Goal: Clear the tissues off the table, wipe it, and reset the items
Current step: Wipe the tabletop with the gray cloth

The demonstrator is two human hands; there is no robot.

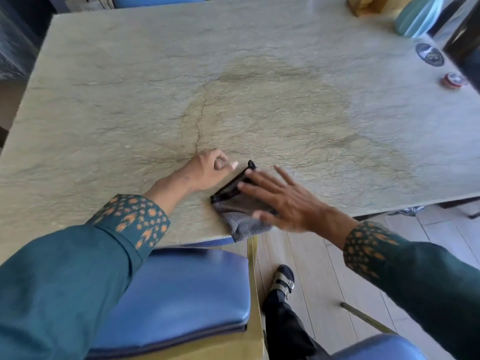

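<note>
**Cloth under the right hand at the counter's near edge**

Chair seat, blue and padded, sits nearest, tucked partly under the counter, with a sandalled foot on the pale plank floor beside it. Just beyond, a grey cloth with a black border lies folded on the counter's near edge, one corner hanging slightly over. The right hand lies flat on the cloth, its grip wide, fingers straight and spread, pressing the fabric down. Just left of the cloth, the left hand rests on the stone surface with fingers loosely curled, its grip narrow and holding nothing, the forefinger pointing toward the cloth's black corner. Both arms wear teal sleeves with orange-patterned cuffs. Past the hands, a darker patch spreads across the middle of the counter. Far right, near the edge, sit a small red-and-white round object and a dark oval item. At the far right corner stand a pale teal vessel and a wooden holder, both cut off by the frame.
</note>
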